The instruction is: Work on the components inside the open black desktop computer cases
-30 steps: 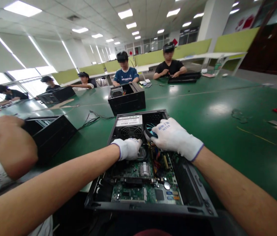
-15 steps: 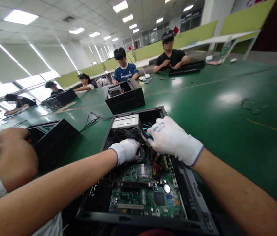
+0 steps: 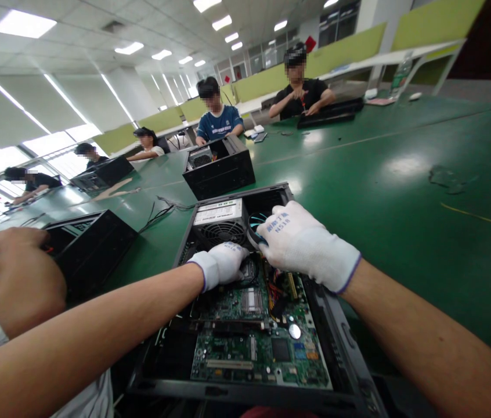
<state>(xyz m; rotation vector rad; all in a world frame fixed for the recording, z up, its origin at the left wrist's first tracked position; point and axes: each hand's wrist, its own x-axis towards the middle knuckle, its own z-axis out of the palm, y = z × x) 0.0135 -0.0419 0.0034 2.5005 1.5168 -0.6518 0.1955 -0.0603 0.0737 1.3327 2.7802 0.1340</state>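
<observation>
An open computer case (image 3: 210,390) lies in front of me, with its green motherboard (image 3: 267,354) facing up. My left hand (image 3: 224,262), in a white glove, reaches in beside the power supply (image 3: 221,222). Its fingers are closed at a black round part (image 3: 251,271) on the board, and the fingertips are partly hidden. My right hand (image 3: 293,247), also gloved, is closed on a dark curved part with light-blue lines (image 3: 255,227), just right of the power supply. Coloured wires (image 3: 277,296) run below the right hand.
Another case (image 3: 221,168) stands beyond mine, with a person (image 3: 218,123) behind it. At left, a co-worker's bare hand (image 3: 23,267) is close to my left forearm, beside a black case (image 3: 97,249). Loose black cables (image 3: 158,215) lie between cases on the green table (image 3: 385,232).
My view has shifted slightly. Both my hands stay at nearly the same places in the case. Across the table, a person in black has raised one hand on a red-handled tool.
</observation>
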